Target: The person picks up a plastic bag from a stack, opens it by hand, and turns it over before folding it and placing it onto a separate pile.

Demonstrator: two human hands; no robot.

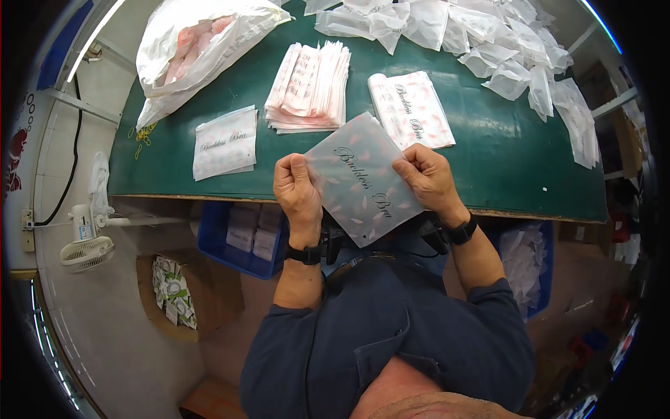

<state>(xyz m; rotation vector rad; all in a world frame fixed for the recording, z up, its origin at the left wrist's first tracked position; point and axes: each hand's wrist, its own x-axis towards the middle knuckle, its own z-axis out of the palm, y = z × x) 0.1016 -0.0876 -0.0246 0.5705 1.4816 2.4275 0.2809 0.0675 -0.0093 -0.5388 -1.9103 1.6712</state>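
The held pouch (359, 185) looks like frosted plastic to me, smooth and matt; the table (499, 171) has a glossy sheen, the sack (255, 35) is crinkled plastic, the shirt (300, 349) matt cloth.

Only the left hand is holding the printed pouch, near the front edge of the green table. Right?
Not quite: the head view shows the right hand gripping the printed pouch too, opposite the left hand. So both hands hold it, near the front edge of the green table.
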